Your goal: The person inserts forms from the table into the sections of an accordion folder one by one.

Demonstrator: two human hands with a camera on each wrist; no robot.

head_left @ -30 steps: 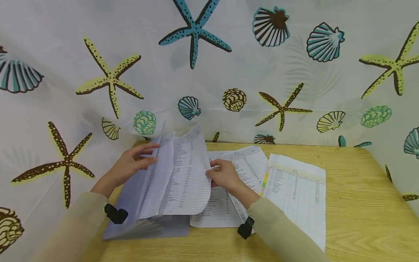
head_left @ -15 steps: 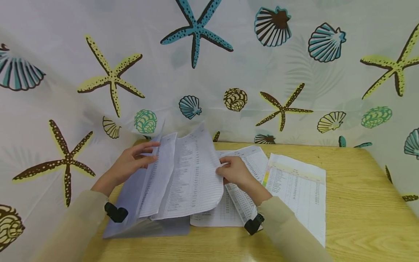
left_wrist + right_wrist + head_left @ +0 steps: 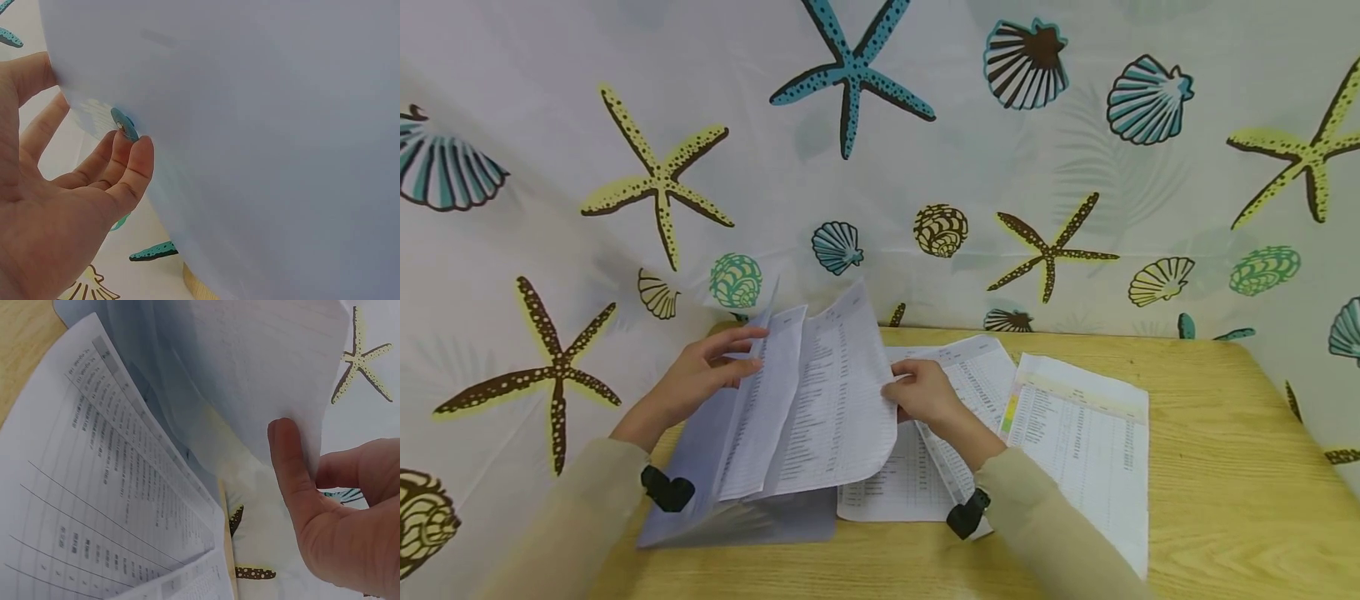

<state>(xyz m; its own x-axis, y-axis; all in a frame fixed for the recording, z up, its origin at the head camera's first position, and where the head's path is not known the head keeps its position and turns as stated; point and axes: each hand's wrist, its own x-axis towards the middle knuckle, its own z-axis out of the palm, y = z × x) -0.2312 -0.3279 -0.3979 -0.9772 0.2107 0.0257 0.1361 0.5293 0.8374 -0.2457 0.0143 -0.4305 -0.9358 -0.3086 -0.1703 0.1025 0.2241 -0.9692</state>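
On the left of the head view, a translucent bluish plastic folder (image 3: 805,518) lies with its cover raised. My left hand (image 3: 694,382) holds that cover by its edge; in the left wrist view the fingertips are at a teal snap button (image 3: 125,125). Printed sheets stand tilted up from the folder, one narrow sheet (image 3: 765,408) nearest the cover. My right hand (image 3: 928,396) pinches the right edge of a curved printed sheet (image 3: 835,400) between thumb and fingers. In the right wrist view, the back of the pinched paper (image 3: 262,369) looks pale; whether it is one sheet or more I cannot tell.
Under the right hand lie more printed sheets (image 3: 895,479), with an angled one (image 3: 981,375) behind. A separate printed page (image 3: 1075,475) with coloured tabs lies to their right. The wooden table (image 3: 1217,467) meets a shell-patterned cloth (image 3: 880,183) at the back.
Holding the curved sheet, my right hand shifted right, then came back a little to the left. The sheet's edge moved with it. My left hand and the folder cover stayed nearly still.
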